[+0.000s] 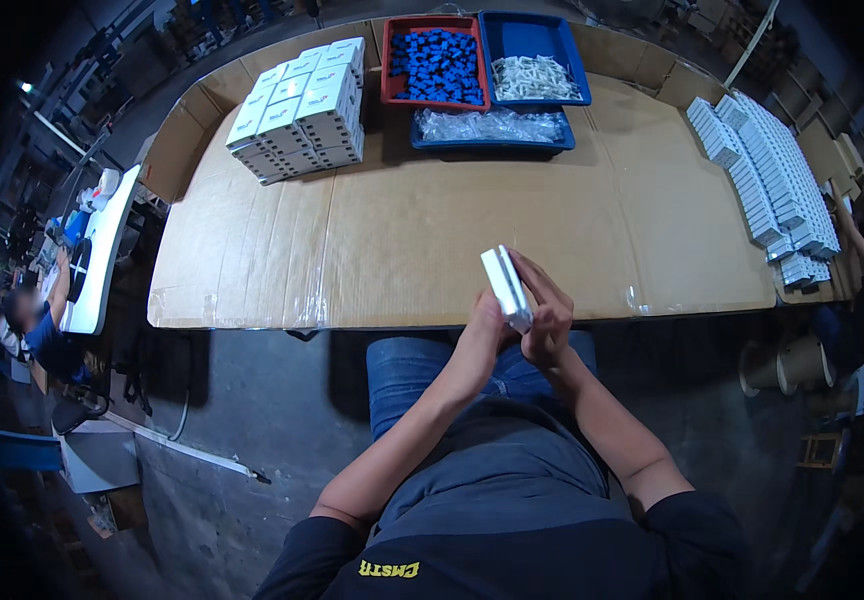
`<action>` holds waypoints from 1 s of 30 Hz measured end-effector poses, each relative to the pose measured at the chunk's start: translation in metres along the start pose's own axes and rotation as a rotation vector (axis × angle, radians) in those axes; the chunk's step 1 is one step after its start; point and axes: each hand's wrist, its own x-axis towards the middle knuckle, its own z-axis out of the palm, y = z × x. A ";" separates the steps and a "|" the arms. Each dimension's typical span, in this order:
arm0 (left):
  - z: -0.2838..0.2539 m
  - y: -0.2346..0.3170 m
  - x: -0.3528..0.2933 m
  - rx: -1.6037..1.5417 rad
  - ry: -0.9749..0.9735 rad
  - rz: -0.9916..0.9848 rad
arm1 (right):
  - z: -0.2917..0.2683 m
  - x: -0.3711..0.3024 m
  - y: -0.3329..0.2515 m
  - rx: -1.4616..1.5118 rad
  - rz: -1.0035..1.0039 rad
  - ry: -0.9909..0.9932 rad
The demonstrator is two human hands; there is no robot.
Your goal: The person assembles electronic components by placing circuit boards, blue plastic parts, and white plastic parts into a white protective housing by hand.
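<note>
Near the front edge of the cardboard-covered table point(452, 240), both my hands grip a slim white rectangular piece point(498, 280), tilted upright. A grey strip runs along its length; its exact kind does not show. My left hand point(482, 338) closes on its lower left side with the thumb against it. Along its right side, my right hand point(546, 318) wraps it with bent fingers. Part of the piece's lower end is hidden by my fingers.
White boxes point(292, 115) are stacked at the back left. A red tray point(386, 90) holds blue parts, a blue tray point(532, 40) white parts, and another blue tray point(492, 146) clear plastic bags. Small white boxes point(767, 180) line the right. A co-worker point(52, 335) sits left.
</note>
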 end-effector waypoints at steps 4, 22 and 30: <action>-0.012 -0.010 0.003 0.475 0.148 0.315 | 0.008 0.004 -0.014 0.383 0.397 0.014; -0.024 -0.012 0.022 -0.150 0.426 -0.078 | 0.009 0.001 0.031 -0.253 -0.107 -0.270; -0.026 -0.029 0.032 -0.120 0.487 -0.074 | 0.011 -0.005 0.040 -0.253 -0.076 -0.176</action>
